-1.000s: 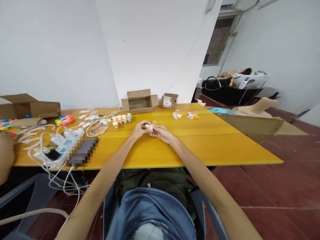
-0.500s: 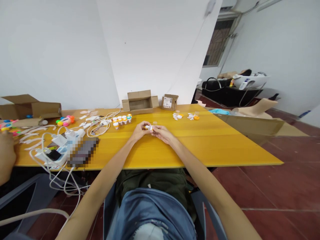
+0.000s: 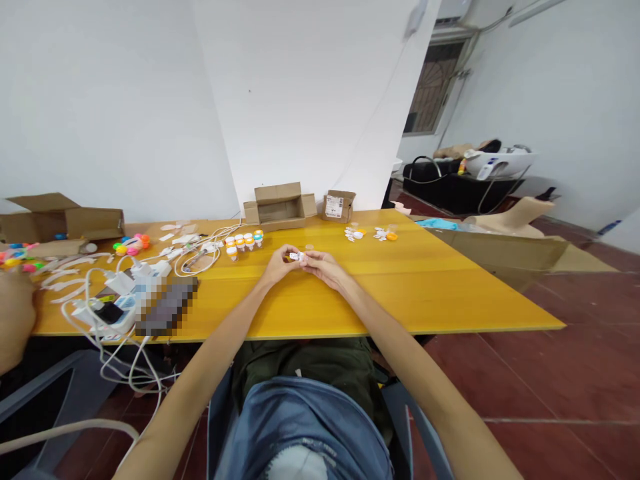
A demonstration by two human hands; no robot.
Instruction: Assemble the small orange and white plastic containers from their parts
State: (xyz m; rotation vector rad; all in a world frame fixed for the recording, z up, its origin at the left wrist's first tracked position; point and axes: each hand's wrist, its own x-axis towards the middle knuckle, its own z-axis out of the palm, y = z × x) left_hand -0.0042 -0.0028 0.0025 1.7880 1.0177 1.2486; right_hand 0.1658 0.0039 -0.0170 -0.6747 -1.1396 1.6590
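Your left hand [image 3: 278,267] and right hand [image 3: 325,268] meet fingertip to fingertip, pinching a small white piece [image 3: 296,257] over the yellow table [image 3: 400,293], its finer form too small to tell; beyond stand white-topped, mostly orange-banded pieces [image 3: 245,243], then an open cardboard box [image 3: 279,212].

Nothing is readable: the label [image 3: 334,207] (white) on the small box [image 3: 348,209] and the shirt lettering [image 3: 312,441] are blurred.
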